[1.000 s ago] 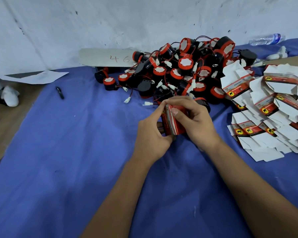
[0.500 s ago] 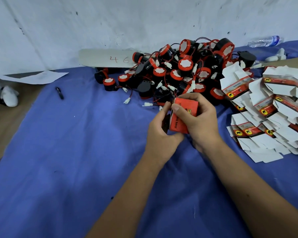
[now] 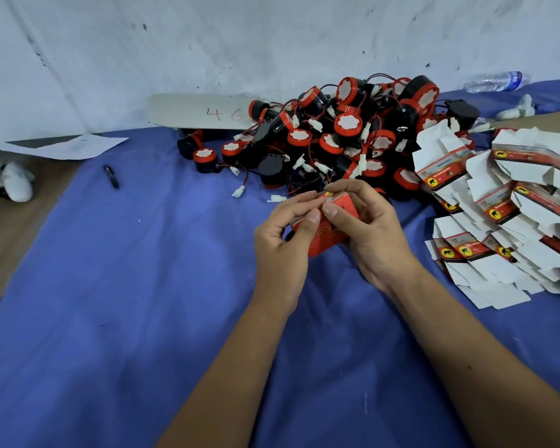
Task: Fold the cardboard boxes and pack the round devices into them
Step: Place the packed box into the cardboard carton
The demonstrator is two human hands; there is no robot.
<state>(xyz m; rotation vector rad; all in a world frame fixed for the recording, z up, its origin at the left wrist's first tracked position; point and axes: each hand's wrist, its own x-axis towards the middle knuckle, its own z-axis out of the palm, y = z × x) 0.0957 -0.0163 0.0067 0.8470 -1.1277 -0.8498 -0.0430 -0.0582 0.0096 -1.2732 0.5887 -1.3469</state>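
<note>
While seemingly closed, hands (image 3: 330, 234) grip box (image 3: 328, 236)

A single head-worn camera is looking forward and down, close over the left hand (image 3: 280, 244) and right hand (image 3: 374, 234). It is facing the wall (image 3: 272, 43) beyond them.

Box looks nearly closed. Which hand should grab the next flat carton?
Right. The flat cartons lie just beside the right hand, while the left hand is on the far side of the red box both hands are holding.
</note>
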